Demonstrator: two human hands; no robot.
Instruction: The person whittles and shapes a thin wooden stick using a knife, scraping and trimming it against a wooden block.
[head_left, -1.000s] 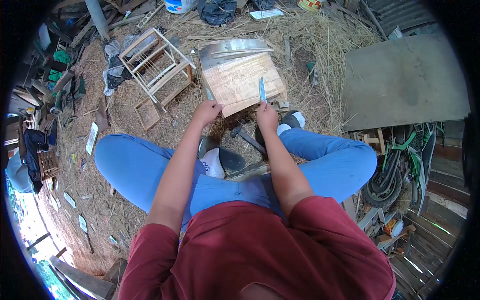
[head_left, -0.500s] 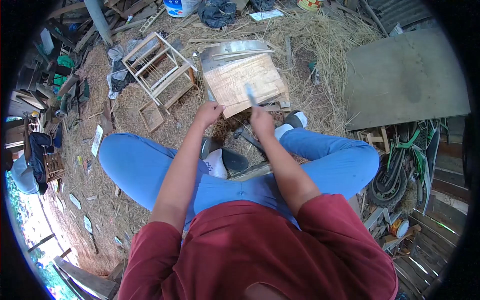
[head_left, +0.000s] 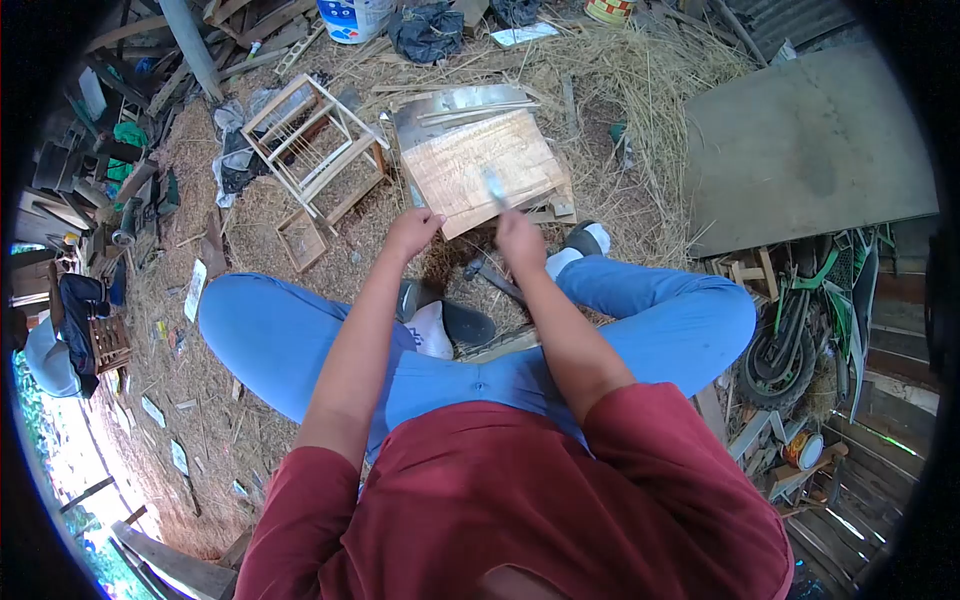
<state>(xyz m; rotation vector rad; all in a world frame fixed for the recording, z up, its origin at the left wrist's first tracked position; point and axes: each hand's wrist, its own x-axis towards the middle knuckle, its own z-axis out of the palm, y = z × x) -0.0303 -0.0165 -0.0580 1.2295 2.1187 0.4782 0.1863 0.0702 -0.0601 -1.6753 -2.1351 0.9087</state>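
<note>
A light wooden board (head_left: 470, 165) lies tilted on a low stack of wood in front of my crossed legs. My left hand (head_left: 415, 233) grips its near left corner, with the thumb on top. In my right hand (head_left: 520, 243) is a flat-bladed tool (head_left: 494, 184) with a pale bluish end, closed in my fingers by the handle. The blade is blurred and lies over the near right part of the board, so its exact kind is unclear. A hammer (head_left: 492, 276) rests on the ground just below the board, partly hidden by my right forearm.
A small wooden frame (head_left: 320, 150) stands to the left on straw-covered ground. A large flat panel (head_left: 810, 150) lies at the right, above a green motorbike (head_left: 800, 320). Buckets (head_left: 352, 18) and black bags (head_left: 427, 35) sit at the back. Another person (head_left: 62, 330) is at far left.
My right hand and the tool have shifted slightly over the board's near right part. The view has tilted a little; my left hand keeps its grip on the corner.
</note>
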